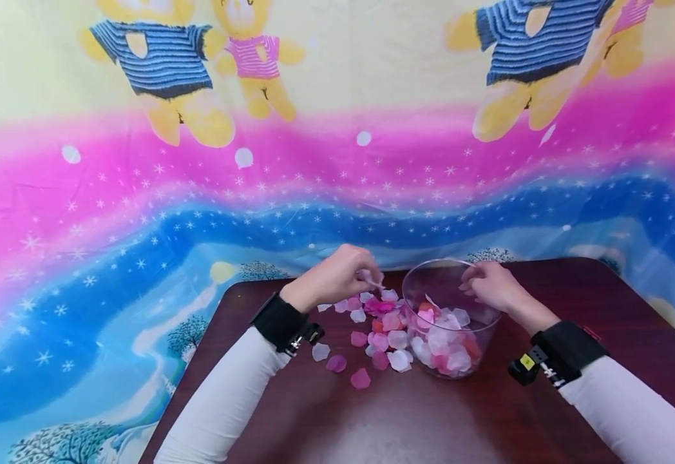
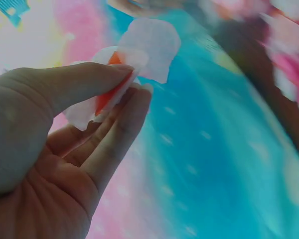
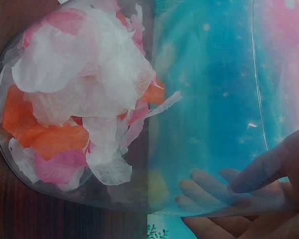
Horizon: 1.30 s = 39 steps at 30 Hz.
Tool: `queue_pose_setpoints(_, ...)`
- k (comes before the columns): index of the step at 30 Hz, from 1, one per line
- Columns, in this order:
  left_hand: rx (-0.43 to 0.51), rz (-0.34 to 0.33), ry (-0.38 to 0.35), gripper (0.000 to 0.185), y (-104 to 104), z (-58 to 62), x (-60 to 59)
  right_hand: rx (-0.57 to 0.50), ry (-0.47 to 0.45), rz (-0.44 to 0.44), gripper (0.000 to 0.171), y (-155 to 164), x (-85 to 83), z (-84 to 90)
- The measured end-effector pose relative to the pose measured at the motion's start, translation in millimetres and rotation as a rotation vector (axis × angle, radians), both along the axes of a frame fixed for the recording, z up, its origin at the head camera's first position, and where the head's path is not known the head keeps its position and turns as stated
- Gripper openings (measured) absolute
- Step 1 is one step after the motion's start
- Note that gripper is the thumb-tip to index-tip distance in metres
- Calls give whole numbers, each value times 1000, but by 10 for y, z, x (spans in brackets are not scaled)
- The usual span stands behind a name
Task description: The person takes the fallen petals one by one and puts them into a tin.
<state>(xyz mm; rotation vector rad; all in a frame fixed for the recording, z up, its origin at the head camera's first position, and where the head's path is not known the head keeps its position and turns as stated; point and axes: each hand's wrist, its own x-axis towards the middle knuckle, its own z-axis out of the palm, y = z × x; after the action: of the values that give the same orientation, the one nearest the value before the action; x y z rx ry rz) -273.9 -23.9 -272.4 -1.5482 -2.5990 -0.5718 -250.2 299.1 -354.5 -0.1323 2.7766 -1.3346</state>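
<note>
A clear glass bowl [image 1: 430, 274] stands on the dark wooden table [image 1: 372, 419], part filled with white, pink and orange fabric petals [image 3: 84, 94]. My right hand [image 1: 488, 283] grips its far right rim, thumb inside and fingers [image 3: 209, 186] outside the glass. My left hand [image 1: 343, 274] hovers left of the bowl, above a scatter of loose petals [image 1: 372, 328]. In the left wrist view its thumb and fingers [image 2: 124, 109] pinch a few white and orange petals [image 2: 139, 55].
A bright cloth [image 1: 198, 193] with teddy bears, pink and blue bands hangs behind the table and drapes round its far edge. Black wrist straps [image 1: 563, 351] sit on both white sleeves. Bare tabletop lies toward me.
</note>
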Motion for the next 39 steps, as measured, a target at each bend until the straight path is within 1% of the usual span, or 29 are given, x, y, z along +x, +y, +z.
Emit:
queue_pose_setpoints(3, -11, -44, 20, 10, 254, 98, 69, 6, 1, 1, 32, -13, -7, 1)
queue_pose_setpoints(5, -24, -74, 30, 12, 411, 105, 94, 11, 3, 5, 33, -37, -17, 1)
queue_pose_setpoints(9, -64, -115, 38, 17, 626, 38, 101, 11, 0, 2, 35, -105, -39, -6)
queue_pose_setpoints(11, -92, -116, 33, 21, 665, -16, 96, 12, -3, 1, 35, -137, -41, -8)
queue_pose_setpoints(13, -112, -105, 21, 26, 658, -66, 89, 16, -1, 3, 34, -151, -39, -10)
queue_pose_setpoints(15, -114, -85, 6, 31, 613, -104, 73, 15, 0, 7, 34, -154, -36, -3)
queue_pose_setpoints(19, -69, -38, -15, 38, 449, -149, 28, 11, 7, 20, 34, -123, -37, 16)
queue_pose_setpoints(22, -31, -6, -42, 37, 309, -189, -4, 12, 2, 21, 35, -86, -30, 37)
queue_pose_setpoints(25, -28, 32, -65, 34, 182, -277, -29, 26, -8, 15, 36, -50, -19, 50)
queue_pose_setpoints(28, -83, 87, -76, 36, 37, -431, -43, 37, -16, 5, 36, -37, -15, 45)
queue_pose_setpoints(30, -159, 138, -100, 41, -88, -559, -30, 40, -17, 3, 34, -36, -17, 29)
queue_pose_setpoints(34, -329, 277, -176, 56, -391, -836, 53, 34, -17, 1, 33, -34, -17, 0)
queue_pose_setpoints(36, -369, 340, -235, 56, -533, -959, 112, 32, -16, 1, 33, -26, -12, 4)
queue_pose_setpoints(37, -373, 362, -268, 56, -596, -1019, 142, 32, -15, 2, 34, -16, -10, 10)
queue_pose_setpoints(39, -370, 382, -308, 55, -686, -1137, 194, 31, -14, 2, 34, 4, -3, 26)
